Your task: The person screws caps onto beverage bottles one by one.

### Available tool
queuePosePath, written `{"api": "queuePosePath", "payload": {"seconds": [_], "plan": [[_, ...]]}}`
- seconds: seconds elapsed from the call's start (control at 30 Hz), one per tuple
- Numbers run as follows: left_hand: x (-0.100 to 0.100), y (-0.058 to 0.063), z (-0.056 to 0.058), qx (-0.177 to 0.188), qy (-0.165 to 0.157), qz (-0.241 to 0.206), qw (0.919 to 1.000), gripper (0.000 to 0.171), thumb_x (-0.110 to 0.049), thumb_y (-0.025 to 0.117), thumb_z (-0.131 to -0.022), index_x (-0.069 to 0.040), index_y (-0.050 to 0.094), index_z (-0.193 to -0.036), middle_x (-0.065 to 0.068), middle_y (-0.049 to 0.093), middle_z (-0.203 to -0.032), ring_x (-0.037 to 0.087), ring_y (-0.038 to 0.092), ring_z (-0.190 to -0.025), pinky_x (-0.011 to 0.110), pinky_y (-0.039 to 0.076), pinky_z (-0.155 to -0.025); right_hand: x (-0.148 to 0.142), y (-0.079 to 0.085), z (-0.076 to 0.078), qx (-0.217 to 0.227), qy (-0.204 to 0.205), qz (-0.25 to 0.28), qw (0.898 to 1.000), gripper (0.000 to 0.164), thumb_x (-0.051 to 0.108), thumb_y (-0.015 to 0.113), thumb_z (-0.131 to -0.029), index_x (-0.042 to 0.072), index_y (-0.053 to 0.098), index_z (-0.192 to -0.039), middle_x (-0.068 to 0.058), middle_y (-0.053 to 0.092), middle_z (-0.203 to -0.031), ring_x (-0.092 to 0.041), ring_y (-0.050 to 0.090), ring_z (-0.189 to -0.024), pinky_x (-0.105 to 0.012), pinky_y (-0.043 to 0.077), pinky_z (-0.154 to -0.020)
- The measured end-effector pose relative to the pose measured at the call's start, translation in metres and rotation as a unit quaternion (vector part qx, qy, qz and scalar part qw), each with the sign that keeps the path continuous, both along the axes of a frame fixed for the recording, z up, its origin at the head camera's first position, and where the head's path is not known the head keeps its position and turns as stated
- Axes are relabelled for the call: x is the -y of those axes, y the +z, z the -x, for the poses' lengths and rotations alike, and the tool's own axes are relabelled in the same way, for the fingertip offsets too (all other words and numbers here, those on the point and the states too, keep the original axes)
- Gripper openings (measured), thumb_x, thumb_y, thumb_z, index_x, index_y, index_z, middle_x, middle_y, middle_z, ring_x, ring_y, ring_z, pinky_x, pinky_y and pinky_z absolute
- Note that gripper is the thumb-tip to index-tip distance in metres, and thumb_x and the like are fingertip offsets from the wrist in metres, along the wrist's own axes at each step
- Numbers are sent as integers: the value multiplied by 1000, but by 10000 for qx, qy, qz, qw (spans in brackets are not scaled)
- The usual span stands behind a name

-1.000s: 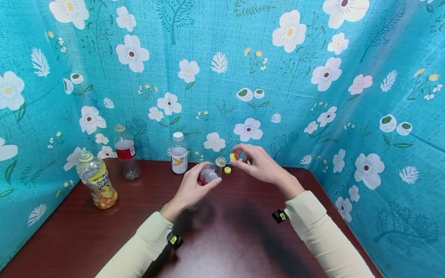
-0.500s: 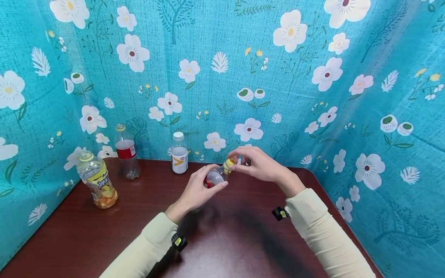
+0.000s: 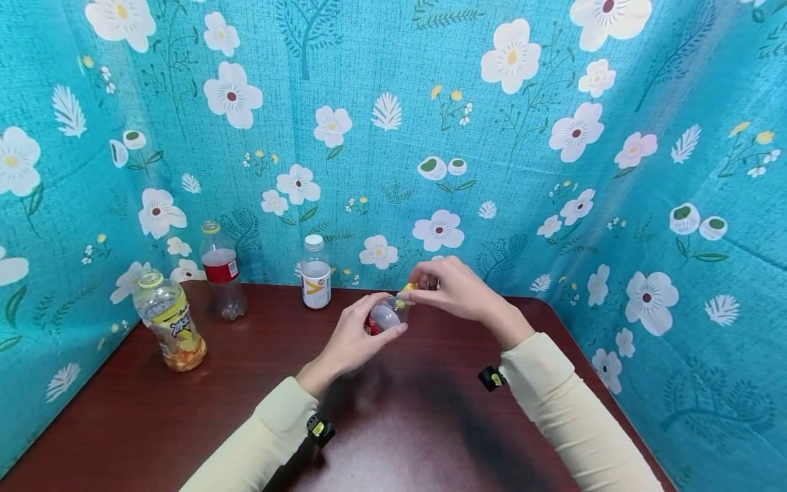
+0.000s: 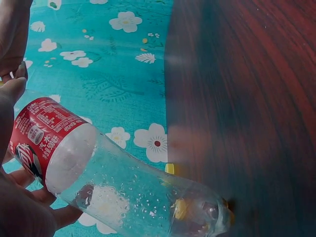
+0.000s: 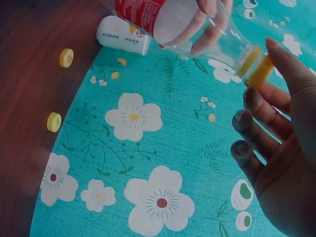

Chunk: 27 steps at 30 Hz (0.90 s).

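My left hand (image 3: 352, 339) grips a clear plastic soda bottle (image 4: 143, 197) around its red label (image 4: 47, 136). The bottle is tilted, with its neck toward my right hand (image 3: 451, 292). Thumb and fingers of that right hand pinch a yellow-orange cap (image 5: 260, 72) right at the bottle's mouth. In the right wrist view, a yellow ring (image 5: 249, 61) circles the neck just beside the cap. Droplets show inside the bottle in the left wrist view. From the head view, the right hand's fingers partly cover the cap.
Two loose caps, an orange-yellow one (image 5: 66, 58) and a paler yellow one (image 5: 54, 122), lie on the dark wooden table (image 3: 246, 403). A white-capped bottle (image 3: 316, 283), a red-label bottle (image 3: 223, 273) and a yellow-label bottle (image 3: 172, 324) stand behind and left. Floral cloth (image 3: 381, 171) encloses the table.
A second ago the cap was apart from the bottle's mouth. My left hand has carried the bottle slightly right, and the cap in my right hand now meets the mouth.
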State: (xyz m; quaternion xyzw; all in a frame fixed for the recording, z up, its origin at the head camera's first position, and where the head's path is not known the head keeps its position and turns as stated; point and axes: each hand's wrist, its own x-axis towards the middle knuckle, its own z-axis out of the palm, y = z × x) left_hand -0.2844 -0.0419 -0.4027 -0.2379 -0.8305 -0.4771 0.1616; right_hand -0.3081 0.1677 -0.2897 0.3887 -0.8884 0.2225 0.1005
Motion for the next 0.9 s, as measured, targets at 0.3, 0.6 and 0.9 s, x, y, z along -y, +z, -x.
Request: {"api": "queuePosePath", "payload": {"seconds": [0.3,0.6,0.9], "plan": [[5,-1,2,-6,-54,-43,10000,58,-54,69,-77,-28,52,-127,-9,58,-119,6,54,-101,29,51,-76,-6,4,-1,402,177,77,9990,33,44,58,-90,27,60,-118,11,59,-84,-8,57,-67,-30,48,-59],[7,0,3,64,-150,-68,9998,56,-55,68,-78,-32,51,-127,-9,57,-120,5,54,-100,26,52,-74,-2,2,-1,408,593,-91,9974,25,36,61,-90,27,61,-114,13,61,-88,-7,55,-77,-29,48,-62],[6,1,2,-39,-206,-56,9998,56,-49,70,-79,-30,51,-127,-6,58,-120,5,54,-100,26,51,-76,5,-3,-1,-537,-729,-374,9952,38,60,48,-89,30,59,-68,10,47,-52,-9,46,-50,-30,37,-44]]}}
